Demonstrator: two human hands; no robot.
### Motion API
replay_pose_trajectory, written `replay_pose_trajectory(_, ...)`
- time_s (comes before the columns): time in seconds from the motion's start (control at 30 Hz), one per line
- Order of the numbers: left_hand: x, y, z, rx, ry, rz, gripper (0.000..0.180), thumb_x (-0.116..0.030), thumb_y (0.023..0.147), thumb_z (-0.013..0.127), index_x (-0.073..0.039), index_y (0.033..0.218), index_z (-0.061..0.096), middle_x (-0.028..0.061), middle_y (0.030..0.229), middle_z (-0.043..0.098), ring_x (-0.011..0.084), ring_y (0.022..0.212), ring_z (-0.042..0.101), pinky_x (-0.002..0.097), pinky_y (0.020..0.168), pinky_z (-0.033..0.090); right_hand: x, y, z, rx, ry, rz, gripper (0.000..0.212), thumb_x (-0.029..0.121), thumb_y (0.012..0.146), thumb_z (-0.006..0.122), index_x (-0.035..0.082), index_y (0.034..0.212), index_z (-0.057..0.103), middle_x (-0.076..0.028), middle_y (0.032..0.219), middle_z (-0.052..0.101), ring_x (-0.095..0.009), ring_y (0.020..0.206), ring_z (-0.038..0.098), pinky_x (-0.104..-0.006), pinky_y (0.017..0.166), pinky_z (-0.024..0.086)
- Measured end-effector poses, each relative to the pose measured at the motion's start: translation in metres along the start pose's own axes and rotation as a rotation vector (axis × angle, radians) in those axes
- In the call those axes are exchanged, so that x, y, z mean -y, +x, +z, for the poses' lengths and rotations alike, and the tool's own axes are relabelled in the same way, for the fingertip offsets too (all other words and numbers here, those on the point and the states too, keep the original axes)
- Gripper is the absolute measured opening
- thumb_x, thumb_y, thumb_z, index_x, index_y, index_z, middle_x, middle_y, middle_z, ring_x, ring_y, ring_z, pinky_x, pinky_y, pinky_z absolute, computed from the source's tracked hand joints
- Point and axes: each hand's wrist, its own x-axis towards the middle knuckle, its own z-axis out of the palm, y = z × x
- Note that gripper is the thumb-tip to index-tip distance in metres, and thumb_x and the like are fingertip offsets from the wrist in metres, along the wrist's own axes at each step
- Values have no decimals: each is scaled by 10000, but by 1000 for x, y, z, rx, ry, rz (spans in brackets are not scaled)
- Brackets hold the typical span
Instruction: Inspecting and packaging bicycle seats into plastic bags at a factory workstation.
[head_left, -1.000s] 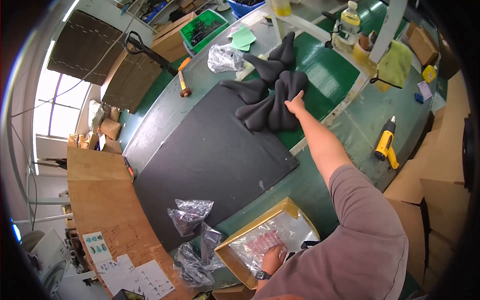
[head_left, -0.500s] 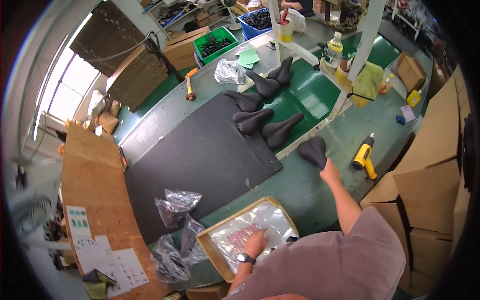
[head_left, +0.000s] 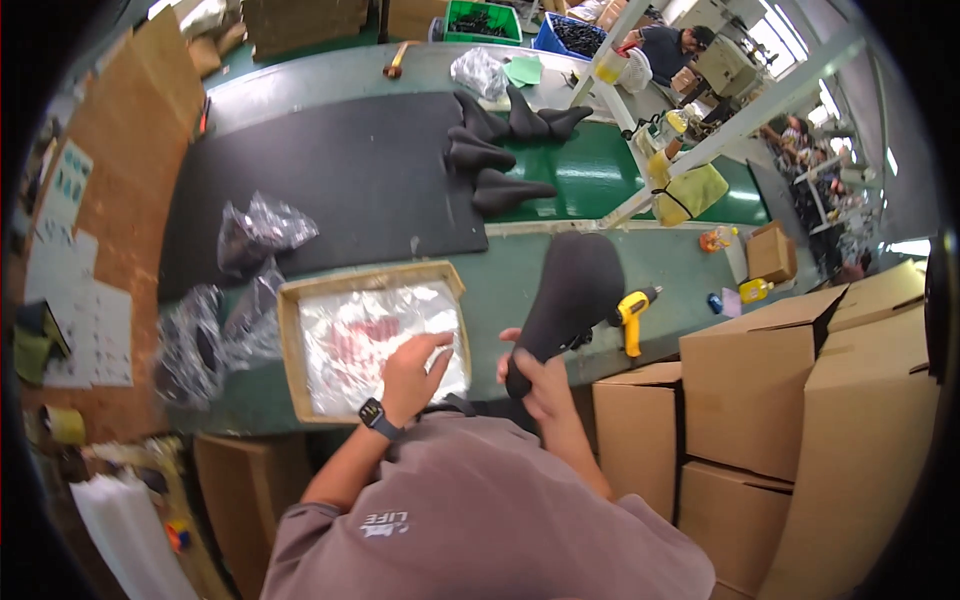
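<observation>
A black bicycle saddle (head_left: 578, 288) is raised over the bench edge, wide end up, and my right hand (head_left: 546, 384) grips it round its narrow nose. My left hand (head_left: 410, 374) rests over a stack of clear plastic bags (head_left: 345, 335), fingers stretched and thumb apart, with nothing seen in it. The bags lie in a shallow cardboard tray (head_left: 290, 345). Several more black saddles (head_left: 510, 192) sit between the dark mat and the green belt. Left of the tray lie saddles wrapped in clear plastic (head_left: 265, 235).
A yellow heat gun (head_left: 633, 315) lies right of the raised saddle. Large cardboard boxes (head_left: 750, 400) stand close on my right. A white metal frame (head_left: 740, 145) rises over the green belt (head_left: 590, 175). A hammer (head_left: 396, 62) lies at the far edge. Another person (head_left: 665, 55) works beyond.
My right hand has brought the saddle from over the bench on the right in toward my body. My left hand stays over the bags. The view has turned to the right.
</observation>
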Motion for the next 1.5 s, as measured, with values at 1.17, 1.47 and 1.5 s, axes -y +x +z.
replay_pose_trajectory(1.17,264,-88,97,347,317,-582,281,-302,1034,683,-39,1083,769,240,1141,771,443,1081,738,549,934,582,-51,-147,-13,-484,-918,-438,403,326,1009,840,-9,1193,713,-137,976,748,-200,668,698,-319,648,591)
replay_pose_trajectory(1.47,219,-28,103,57,251,-568,416,-439,1038,705,-28,1071,753,244,1091,774,454,1031,736,542,887,587,-88,-130,-43,-547,-420,242,383,139,916,924,13,1173,670,-86,900,751,-169,724,729,-316,635,593)
replay_pose_trajectory(1.5,234,-24,111,47,363,-610,429,-447,1036,708,-24,1103,745,243,1111,771,453,1048,732,542,893,583,-99,-126,-42,-577,-437,162,446,81,933,889,23,1250,580,-94,921,734,-176,729,726,-320,623,597)
